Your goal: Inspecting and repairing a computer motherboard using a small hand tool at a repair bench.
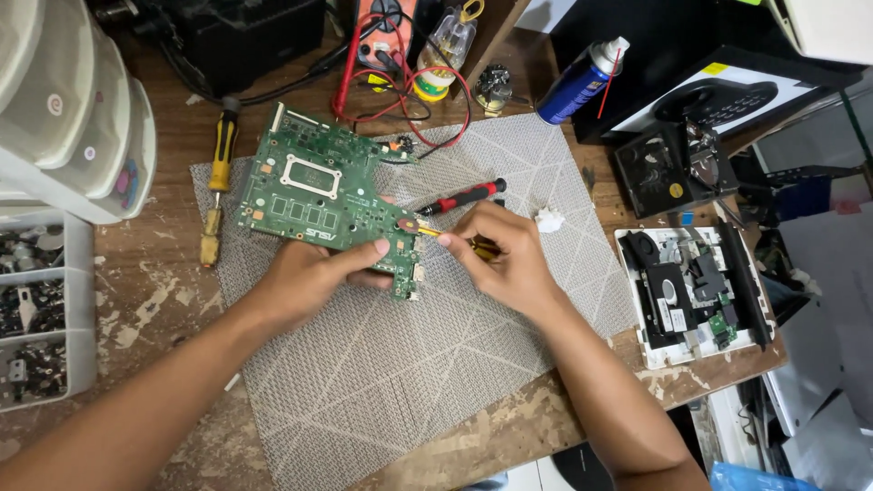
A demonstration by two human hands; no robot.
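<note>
A green circuit board [318, 186] is held tilted above the grey woven mat [400, 364]. My left hand [314, 277] grips the board's lower right edge, thumb on top. My right hand [505, 255] pinches a small yellow tool [435, 233] whose tip touches a round part [407, 224] on the board's right side. A red-and-black screwdriver [464, 195] lies on the mat just behind my right hand.
A yellow-handled screwdriver [218, 173] lies left of the mat. Red meter leads [427, 95], a blue spray can [582, 80], an opened white device [696, 291], a black drive [673, 168] and plastic parts drawers [45, 309] ring the wooden bench.
</note>
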